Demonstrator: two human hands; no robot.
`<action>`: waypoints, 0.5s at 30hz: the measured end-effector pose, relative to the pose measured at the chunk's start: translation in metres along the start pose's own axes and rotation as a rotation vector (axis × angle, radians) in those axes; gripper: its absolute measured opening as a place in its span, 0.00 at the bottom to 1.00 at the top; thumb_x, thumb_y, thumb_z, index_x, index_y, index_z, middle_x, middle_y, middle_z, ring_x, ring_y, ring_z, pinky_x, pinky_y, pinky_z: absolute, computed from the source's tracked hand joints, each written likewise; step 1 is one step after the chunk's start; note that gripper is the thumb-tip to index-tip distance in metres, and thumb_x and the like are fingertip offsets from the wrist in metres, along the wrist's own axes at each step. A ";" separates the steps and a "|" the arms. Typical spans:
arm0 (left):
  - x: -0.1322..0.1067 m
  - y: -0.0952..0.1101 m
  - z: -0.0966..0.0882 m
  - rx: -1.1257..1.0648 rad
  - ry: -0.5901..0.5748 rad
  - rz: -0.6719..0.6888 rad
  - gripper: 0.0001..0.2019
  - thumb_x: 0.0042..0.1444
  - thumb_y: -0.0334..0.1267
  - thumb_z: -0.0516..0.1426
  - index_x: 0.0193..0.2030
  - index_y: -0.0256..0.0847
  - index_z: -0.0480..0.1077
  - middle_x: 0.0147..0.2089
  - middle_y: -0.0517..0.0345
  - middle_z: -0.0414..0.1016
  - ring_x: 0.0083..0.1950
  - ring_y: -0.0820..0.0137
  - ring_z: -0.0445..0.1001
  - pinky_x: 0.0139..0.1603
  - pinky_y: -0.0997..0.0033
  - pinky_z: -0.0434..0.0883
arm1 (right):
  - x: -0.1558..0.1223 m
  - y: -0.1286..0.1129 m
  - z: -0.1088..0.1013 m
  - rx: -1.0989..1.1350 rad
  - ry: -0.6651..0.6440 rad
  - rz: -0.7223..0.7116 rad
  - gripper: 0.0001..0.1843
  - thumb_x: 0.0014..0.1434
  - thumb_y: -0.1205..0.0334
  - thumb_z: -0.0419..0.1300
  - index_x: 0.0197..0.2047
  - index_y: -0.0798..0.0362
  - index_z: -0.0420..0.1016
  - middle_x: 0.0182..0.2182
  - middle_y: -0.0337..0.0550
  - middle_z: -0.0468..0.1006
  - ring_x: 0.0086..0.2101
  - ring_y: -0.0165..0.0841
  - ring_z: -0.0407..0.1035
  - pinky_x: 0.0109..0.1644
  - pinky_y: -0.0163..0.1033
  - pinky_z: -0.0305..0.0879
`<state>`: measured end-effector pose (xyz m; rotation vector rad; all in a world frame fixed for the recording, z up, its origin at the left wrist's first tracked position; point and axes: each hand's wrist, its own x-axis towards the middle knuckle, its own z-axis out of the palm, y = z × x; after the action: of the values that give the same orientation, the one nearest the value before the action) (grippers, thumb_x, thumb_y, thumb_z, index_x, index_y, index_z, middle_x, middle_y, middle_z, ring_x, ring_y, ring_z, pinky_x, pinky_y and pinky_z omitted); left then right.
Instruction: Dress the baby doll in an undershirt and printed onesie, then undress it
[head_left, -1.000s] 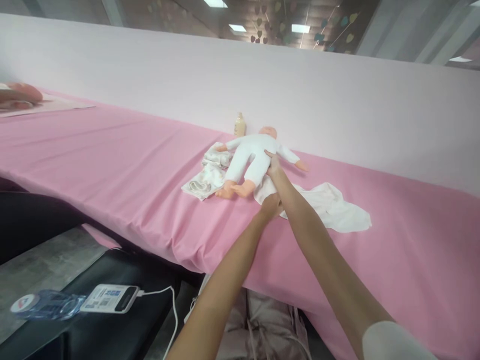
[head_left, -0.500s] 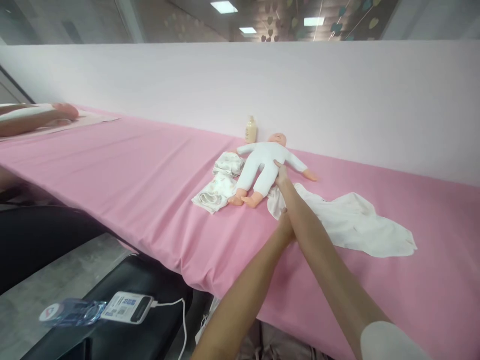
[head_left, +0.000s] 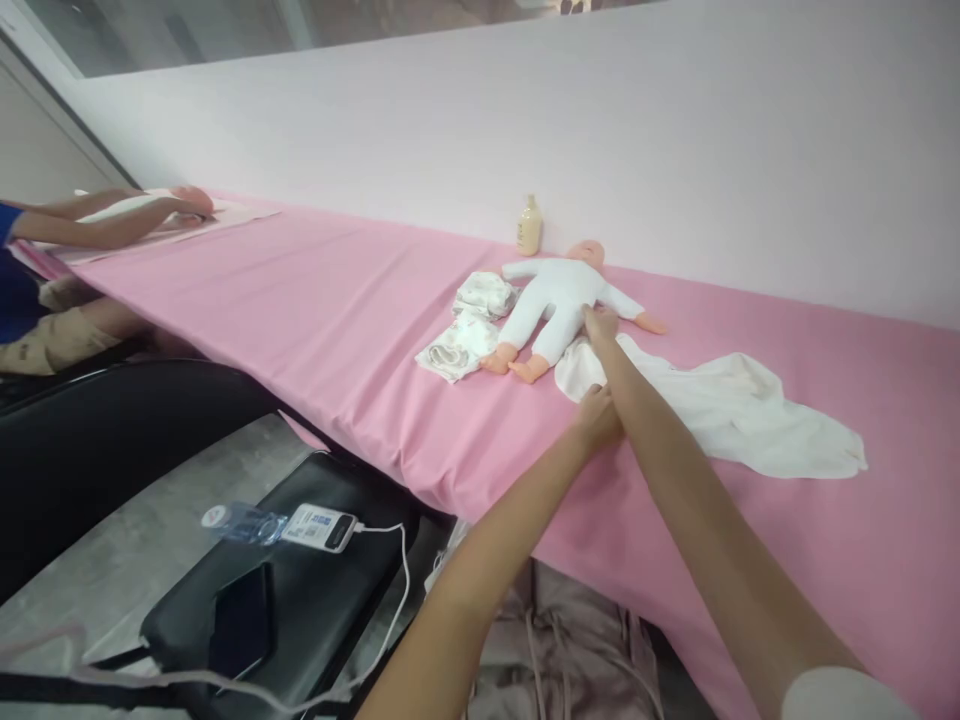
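Observation:
A baby doll (head_left: 561, 285) in a white body suit lies on its back on the pink-covered table (head_left: 337, 290), head toward the wall. My right hand (head_left: 601, 325) is at the doll's hip, fingers bent; whatever they grip is hidden. Just below it, my left hand (head_left: 598, 412) has its fingers closed at the near edge of a white cloth (head_left: 757, 415), which looks like a small garment. My right forearm crosses over this cloth, which spreads out to the right. Folded patterned cloths (head_left: 465, 340) lie by the doll's legs.
A pump bottle (head_left: 529, 228) stands against the wall behind the doll. On a black chair (head_left: 322, 590) are a water bottle (head_left: 247, 522), a cabled white device (head_left: 319, 527) and a dark phone (head_left: 241, 620). At the far left, another person's arms (head_left: 112, 225) reach to a second doll.
My view has tilted down and turned left, bringing the co-worker and the phone more into sight. Both hands have shifted only slightly around the doll and the white cloth.

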<state>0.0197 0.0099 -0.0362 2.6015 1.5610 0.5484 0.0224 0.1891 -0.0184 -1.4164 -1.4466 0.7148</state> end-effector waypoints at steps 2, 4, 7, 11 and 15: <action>-0.018 0.010 -0.005 0.080 0.016 0.025 0.16 0.58 0.31 0.47 0.50 0.35 0.69 0.57 0.45 0.68 0.56 0.59 0.66 0.49 0.60 0.67 | -0.024 -0.001 -0.031 -0.102 0.049 -0.005 0.23 0.55 0.61 0.55 0.53 0.62 0.65 0.52 0.56 0.71 0.52 0.39 0.65 0.58 0.45 0.57; -0.049 0.022 -0.013 0.122 0.062 0.054 0.17 0.58 0.32 0.49 0.52 0.35 0.68 0.64 0.44 0.60 0.59 0.59 0.64 0.52 0.60 0.66 | -0.060 0.003 -0.079 -0.141 -0.014 -0.082 0.26 0.54 0.61 0.54 0.56 0.59 0.64 0.53 0.53 0.71 0.52 0.38 0.66 0.58 0.45 0.59; -0.110 0.033 -0.024 0.098 0.095 -0.017 0.18 0.60 0.39 0.49 0.53 0.36 0.68 0.63 0.43 0.61 0.61 0.59 0.63 0.59 0.60 0.62 | -0.135 0.023 -0.174 -0.278 -0.134 -0.210 0.29 0.51 0.54 0.55 0.56 0.55 0.64 0.54 0.51 0.70 0.53 0.41 0.65 0.58 0.48 0.60; -0.169 0.040 -0.029 0.063 0.080 -0.066 0.22 0.63 0.46 0.45 0.61 0.43 0.62 0.66 0.49 0.59 0.66 0.61 0.58 0.65 0.54 0.55 | -0.245 0.070 -0.300 -0.659 -0.040 -0.139 0.24 0.53 0.44 0.49 0.52 0.39 0.67 0.51 0.47 0.73 0.54 0.46 0.65 0.59 0.60 0.57; -0.177 0.051 -0.024 0.099 0.107 -0.036 0.22 0.63 0.46 0.46 0.62 0.48 0.62 0.66 0.54 0.59 0.67 0.57 0.56 0.65 0.49 0.54 | -0.311 0.111 -0.372 -0.768 0.239 -0.192 0.19 0.51 0.40 0.47 0.46 0.23 0.67 0.45 0.47 0.76 0.53 0.44 0.66 0.60 0.54 0.53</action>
<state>-0.0204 -0.1706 -0.0495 2.6503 1.7054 0.6332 0.3648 -0.1704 -0.0492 -1.8101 -1.7119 -0.1711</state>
